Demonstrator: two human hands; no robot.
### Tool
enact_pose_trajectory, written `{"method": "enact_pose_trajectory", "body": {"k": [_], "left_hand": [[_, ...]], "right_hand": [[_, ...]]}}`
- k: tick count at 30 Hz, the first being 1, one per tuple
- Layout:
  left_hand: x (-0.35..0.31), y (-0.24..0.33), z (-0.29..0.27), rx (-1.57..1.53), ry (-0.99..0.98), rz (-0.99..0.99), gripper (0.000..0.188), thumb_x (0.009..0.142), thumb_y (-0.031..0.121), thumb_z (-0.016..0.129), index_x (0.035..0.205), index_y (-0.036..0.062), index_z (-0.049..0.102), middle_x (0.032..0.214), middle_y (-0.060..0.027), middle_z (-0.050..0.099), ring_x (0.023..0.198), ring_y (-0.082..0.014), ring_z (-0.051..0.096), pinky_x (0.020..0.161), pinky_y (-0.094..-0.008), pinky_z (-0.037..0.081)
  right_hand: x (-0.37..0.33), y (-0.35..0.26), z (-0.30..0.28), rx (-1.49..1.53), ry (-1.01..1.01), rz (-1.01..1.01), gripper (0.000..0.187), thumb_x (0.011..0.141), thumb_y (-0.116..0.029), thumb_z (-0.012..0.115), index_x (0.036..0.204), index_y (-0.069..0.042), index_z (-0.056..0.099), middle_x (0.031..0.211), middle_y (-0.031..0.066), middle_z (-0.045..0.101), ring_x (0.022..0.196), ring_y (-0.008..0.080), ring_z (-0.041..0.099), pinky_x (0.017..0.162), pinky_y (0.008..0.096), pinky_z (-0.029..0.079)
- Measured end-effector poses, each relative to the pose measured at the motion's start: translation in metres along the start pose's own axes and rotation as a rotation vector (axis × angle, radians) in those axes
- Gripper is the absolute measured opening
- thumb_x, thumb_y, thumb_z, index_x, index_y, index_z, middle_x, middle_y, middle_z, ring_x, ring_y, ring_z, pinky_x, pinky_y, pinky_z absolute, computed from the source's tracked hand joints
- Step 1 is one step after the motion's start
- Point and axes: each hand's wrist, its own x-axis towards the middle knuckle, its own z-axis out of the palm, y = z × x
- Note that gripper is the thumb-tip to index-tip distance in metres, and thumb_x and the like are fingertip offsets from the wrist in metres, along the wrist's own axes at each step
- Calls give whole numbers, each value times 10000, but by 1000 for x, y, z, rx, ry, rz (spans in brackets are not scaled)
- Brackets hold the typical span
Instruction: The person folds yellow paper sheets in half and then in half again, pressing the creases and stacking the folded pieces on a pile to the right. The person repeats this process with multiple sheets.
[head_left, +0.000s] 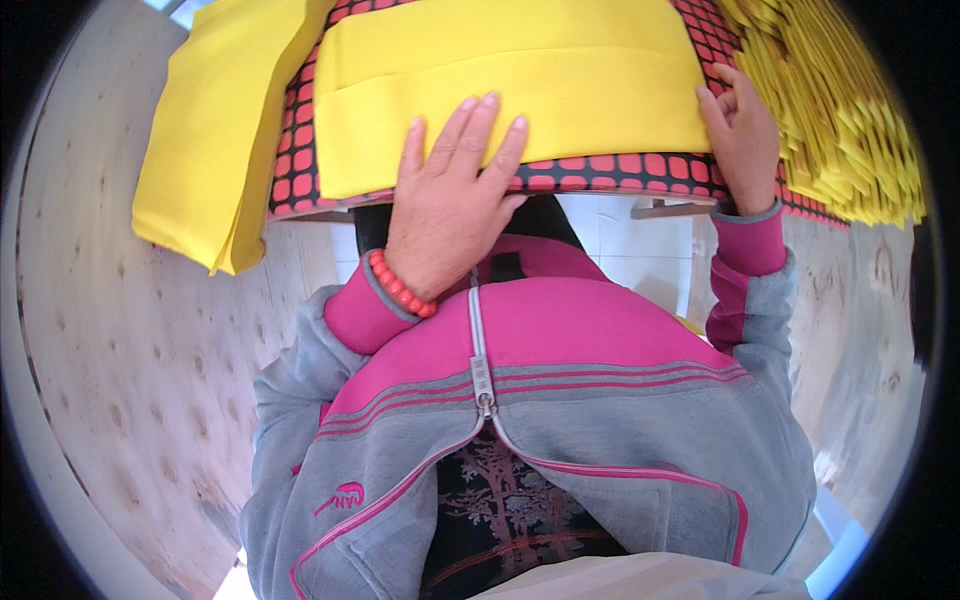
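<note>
A folded yellow cloth lies flat in front of me, with a crease running across it. My left hand rests palm down on its near edge, fingers spread. At the cloth's right edge is my right hand, its fingers curled and its thumb against the edge, seeming to pinch it. The fingertips are partly hidden. Beneath the cloth is a red and black checked table cover.
More folded yellow cloth hangs over the table's left side. At the right stands a thick stack of folded yellow cloths, their edges fanned out. Pale wooden boards flank me.
</note>
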Motion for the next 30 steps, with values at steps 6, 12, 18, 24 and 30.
{"method": "enact_pose_trajectory", "body": {"k": [6, 12, 18, 24, 30], "left_hand": [[8, 10, 8, 90, -9, 22, 692, 784, 228, 816, 1429, 184, 571, 1534, -121, 486, 1412, -288, 475, 1136, -575, 349], [13, 16, 17, 121, -45, 6, 440, 917, 246, 623, 1351, 174, 642, 1532, -135, 497, 1455, -302, 441, 1184, -592, 284], [15, 10, 17, 150, -35, 68, 455, 918, 229, 637, 1372, 192, 632, 1532, -120, 509, 1439, -286, 466, 1184, -531, 312], [9, -5, 6, 92, -33, 17, 685, 853, 270, 755, 1496, 192, 530, 1554, -125, 488, 1424, -302, 477, 1160, -496, 346], [-16, -30, -14, 124, -84, -68, 828, 856, 430, 739, 1544, 72, 446, 1622, -146, 398, 1499, -341, 367, 1207, -536, 247]], "right_hand": [[-11, -52, -6, -15, 342, -288, 293, 879, -195, 733, 1147, -88, 685, 1069, 73, 708, 993, 276, 692, 853, 413, 545], [-55, -140, 32, 493, -75, -567, 522, 800, -248, 761, 1256, -20, 648, 1361, 174, 617, 1281, 327, 584, 1101, 453, 446], [-63, -125, 34, 338, -124, -470, 730, 813, -439, 771, 1353, 10, 572, 1453, 199, 544, 1366, 337, 511, 1157, 488, 366], [-67, -104, 23, 139, -108, -393, 810, 795, -487, 774, 1383, 25, 554, 1479, 205, 529, 1397, 338, 486, 1169, 484, 348], [-79, -60, 8, -43, -33, -267, 838, 811, -516, 772, 1402, 30, 538, 1494, 207, 528, 1402, 330, 492, 1169, 491, 339]]}}
